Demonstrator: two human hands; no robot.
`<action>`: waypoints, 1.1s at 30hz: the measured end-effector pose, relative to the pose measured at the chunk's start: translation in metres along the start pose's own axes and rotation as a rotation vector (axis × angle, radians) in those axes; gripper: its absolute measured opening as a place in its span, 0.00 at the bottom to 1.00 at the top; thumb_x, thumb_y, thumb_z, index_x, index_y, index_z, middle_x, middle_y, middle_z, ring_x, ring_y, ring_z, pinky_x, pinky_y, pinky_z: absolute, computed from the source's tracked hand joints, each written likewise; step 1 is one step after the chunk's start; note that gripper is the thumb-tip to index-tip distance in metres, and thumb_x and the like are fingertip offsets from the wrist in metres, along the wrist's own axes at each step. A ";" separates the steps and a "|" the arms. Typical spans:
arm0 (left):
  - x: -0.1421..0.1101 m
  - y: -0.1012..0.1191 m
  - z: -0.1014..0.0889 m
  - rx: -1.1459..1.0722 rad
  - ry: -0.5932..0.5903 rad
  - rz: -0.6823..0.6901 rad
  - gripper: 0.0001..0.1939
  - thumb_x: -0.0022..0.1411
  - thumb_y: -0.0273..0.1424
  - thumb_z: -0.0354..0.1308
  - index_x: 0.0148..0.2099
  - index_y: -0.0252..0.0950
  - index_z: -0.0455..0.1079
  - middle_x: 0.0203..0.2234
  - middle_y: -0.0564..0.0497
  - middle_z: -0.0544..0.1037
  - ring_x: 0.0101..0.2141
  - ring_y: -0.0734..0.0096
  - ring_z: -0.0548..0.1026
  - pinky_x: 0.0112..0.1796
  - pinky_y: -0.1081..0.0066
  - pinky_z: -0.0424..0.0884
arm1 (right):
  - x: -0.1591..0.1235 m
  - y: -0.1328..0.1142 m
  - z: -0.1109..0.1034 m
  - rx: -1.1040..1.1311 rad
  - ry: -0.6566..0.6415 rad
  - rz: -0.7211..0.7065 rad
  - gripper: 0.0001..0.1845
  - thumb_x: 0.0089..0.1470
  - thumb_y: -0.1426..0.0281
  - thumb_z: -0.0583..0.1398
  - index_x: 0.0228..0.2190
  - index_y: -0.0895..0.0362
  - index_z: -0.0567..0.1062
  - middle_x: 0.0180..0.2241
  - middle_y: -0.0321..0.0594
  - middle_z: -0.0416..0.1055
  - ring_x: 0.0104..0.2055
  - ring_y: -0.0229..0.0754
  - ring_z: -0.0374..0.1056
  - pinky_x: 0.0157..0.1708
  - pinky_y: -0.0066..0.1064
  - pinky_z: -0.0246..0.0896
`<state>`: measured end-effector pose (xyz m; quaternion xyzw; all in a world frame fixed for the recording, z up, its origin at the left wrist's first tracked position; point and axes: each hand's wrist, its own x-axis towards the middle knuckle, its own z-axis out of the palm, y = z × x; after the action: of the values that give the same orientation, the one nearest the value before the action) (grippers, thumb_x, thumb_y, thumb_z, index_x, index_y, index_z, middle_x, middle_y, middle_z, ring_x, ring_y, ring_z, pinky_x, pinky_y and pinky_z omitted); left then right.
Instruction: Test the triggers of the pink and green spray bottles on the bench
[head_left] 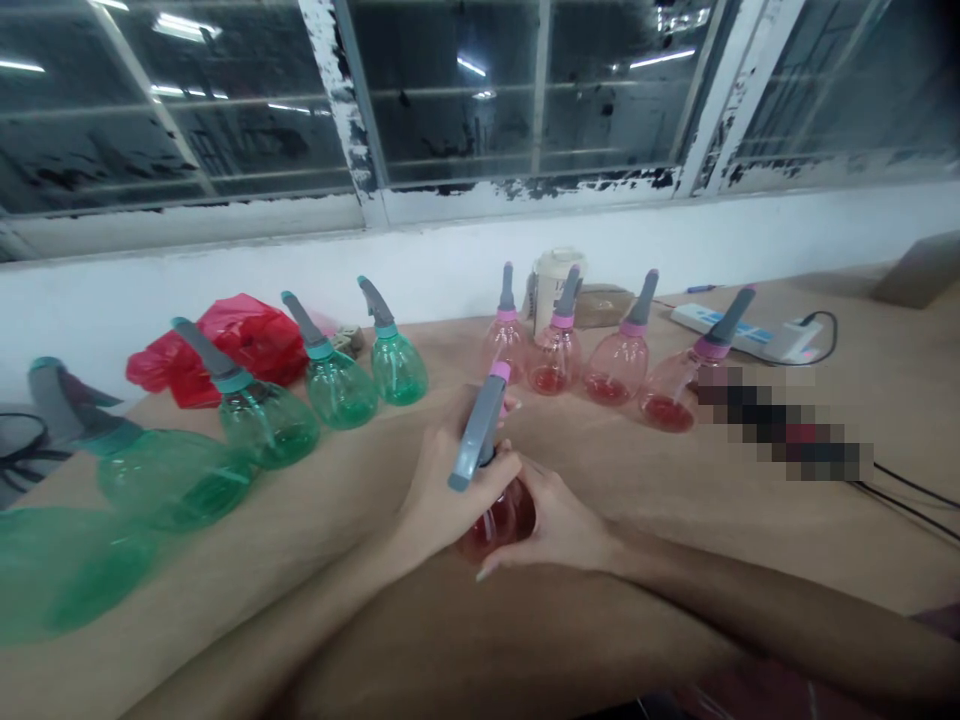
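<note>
Right in front of me is a pink spray bottle [501,520] with red liquid inside and a grey spray head [478,428] with a pink nozzle tip. My left hand [450,480] is closed around the neck and the base of the spray head. Around the right side of the bottle's body curls my right hand [559,515], thumb low at the front. The nozzle points away from me. The fingers partly hide the bottle's neck and body.
Several green spray bottles [341,388] line the left, a red plastic bag [240,345] behind them. Several pink spray bottles [616,365] stand ahead to the right. Behind these are a paper cup [555,285] and a power strip [724,328]. Cables cross the table [360,520] at right.
</note>
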<state>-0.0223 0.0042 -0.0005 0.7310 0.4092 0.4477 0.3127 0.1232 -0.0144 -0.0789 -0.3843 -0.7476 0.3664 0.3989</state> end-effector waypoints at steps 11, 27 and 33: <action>0.005 0.002 -0.002 0.151 -0.055 0.093 0.06 0.56 0.30 0.57 0.38 0.39 0.65 0.30 0.54 0.73 0.29 0.71 0.73 0.34 0.68 0.69 | 0.002 -0.002 0.000 -0.013 -0.005 0.005 0.50 0.29 0.53 0.72 0.54 0.51 0.63 0.53 0.45 0.67 0.56 0.57 0.63 0.54 0.52 0.60; 0.005 -0.005 0.000 0.056 -0.032 0.115 0.12 0.59 0.32 0.56 0.46 0.40 0.67 0.42 0.47 0.77 0.44 0.61 0.76 0.48 0.58 0.70 | 0.002 0.000 -0.002 0.006 -0.006 0.049 0.50 0.29 0.53 0.73 0.53 0.53 0.63 0.53 0.46 0.67 0.55 0.57 0.64 0.52 0.53 0.61; 0.003 -0.005 0.000 0.072 -0.015 0.097 0.13 0.58 0.32 0.57 0.46 0.40 0.69 0.42 0.47 0.78 0.40 0.61 0.77 0.44 0.59 0.72 | 0.001 0.001 0.000 0.023 0.006 0.038 0.51 0.29 0.54 0.73 0.53 0.53 0.62 0.52 0.46 0.68 0.55 0.55 0.64 0.53 0.51 0.61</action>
<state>-0.0233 0.0090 -0.0035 0.7642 0.3868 0.4416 0.2671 0.1232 -0.0133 -0.0798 -0.3948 -0.7347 0.3813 0.3988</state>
